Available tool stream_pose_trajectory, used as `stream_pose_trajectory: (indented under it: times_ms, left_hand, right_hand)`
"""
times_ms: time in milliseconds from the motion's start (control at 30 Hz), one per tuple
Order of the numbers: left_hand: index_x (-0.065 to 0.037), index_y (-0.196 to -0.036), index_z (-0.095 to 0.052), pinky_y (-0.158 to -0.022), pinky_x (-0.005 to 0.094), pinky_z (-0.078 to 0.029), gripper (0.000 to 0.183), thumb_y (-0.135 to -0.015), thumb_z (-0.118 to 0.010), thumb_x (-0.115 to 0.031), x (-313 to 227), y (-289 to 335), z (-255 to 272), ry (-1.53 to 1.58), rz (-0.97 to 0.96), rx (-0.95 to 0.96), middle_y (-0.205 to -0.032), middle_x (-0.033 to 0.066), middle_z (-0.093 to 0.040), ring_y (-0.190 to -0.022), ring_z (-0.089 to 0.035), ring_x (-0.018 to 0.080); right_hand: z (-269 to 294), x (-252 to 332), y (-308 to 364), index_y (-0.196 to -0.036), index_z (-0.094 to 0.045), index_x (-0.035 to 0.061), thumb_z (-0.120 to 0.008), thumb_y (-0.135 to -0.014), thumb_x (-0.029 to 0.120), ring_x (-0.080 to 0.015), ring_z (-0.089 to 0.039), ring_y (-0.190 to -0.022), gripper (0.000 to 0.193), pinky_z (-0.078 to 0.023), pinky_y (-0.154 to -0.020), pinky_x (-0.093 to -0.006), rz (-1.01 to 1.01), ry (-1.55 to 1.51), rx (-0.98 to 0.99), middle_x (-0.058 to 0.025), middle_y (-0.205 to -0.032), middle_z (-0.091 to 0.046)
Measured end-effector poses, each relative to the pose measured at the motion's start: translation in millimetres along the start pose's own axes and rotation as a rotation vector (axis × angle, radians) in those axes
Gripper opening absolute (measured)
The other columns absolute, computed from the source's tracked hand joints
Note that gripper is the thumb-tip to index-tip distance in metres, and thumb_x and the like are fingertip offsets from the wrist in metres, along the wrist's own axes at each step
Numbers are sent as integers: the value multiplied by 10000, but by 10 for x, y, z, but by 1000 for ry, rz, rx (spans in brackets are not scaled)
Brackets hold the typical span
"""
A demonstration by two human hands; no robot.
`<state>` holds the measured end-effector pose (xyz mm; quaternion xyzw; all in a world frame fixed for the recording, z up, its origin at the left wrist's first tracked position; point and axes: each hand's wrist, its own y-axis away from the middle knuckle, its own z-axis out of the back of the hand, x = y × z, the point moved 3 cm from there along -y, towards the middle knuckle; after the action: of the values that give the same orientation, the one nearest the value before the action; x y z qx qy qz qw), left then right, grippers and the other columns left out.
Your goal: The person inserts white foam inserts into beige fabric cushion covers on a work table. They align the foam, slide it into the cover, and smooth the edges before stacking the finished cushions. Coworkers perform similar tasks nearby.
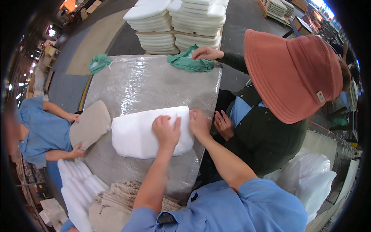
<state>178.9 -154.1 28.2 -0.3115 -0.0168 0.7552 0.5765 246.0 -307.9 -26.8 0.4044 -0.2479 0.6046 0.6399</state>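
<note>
A white cushion pad (129,135) with rounded near corners and a straight far edge lies flat on the plastic-covered table (135,81). My left hand (167,129) rests on top of it, slightly smeared by motion, with thumb and fingers apart. At the pad's right end, my right hand (199,123) has its fingers curled round the upper right edge. The right fingertips are partly hidden. Close to my left forearm is a heap of beige cloth covers (116,201).
At left, a co-worker in blue holds a beige cushion (91,125). Another, in a pink-red hat (290,73), reaches to a green cloth bundle (189,62). Rolled white padding (81,189) lies at lower left; pad stacks (177,23) stand beyond the table.
</note>
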Motion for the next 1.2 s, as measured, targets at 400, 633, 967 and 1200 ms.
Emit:
stream_pose_trajectory:
  times_ms: [400, 633, 967, 1200]
  left_hand:
    - [-22, -889, -699, -1132, 637, -339, 267, -980, -680, -272, -19, -213, -366, -130, -174, 174, -1156, 184, -591, -1177, -510, 409]
    - [-22, -991, -619, -786, 553, -502, 71, -980, -581, -82, 637, -301, 267, 96, 271, 69, -879, 199, -632, -851, -627, 426]
    - [-128, -858, -643, -730, 493, -493, 196, -971, -701, -276, -27, 8, -213, -232, -351, 322, -874, 106, -643, -821, -649, 320]
    - [-32, -955, -648, -788, 555, -530, 92, -984, -631, -118, 625, -138, 311, -156, -37, 250, -873, 169, -658, -839, -672, 390]
  right_hand:
    - [-152, 79, -94, -1158, -592, 100, -552, -1077, 450, -460, -723, -887, 361, -571, -748, -590, 186, 312, -5, -183, -1078, -698]
    - [-170, 81, -119, -1194, -589, 111, -545, -1084, 448, -460, -726, -896, 356, -576, -759, -594, 117, 327, 3, -185, -1091, -696]
    - [-212, 122, -21, -1165, -566, 126, -545, -1086, 413, -447, -726, -901, 299, -585, -751, -583, 176, 320, 2, -197, -1072, -661]
    - [-223, 74, -40, -1178, -573, 121, -519, -1101, 409, -468, -720, -898, 302, -571, -766, -595, 151, 347, -37, -208, -1076, -674]
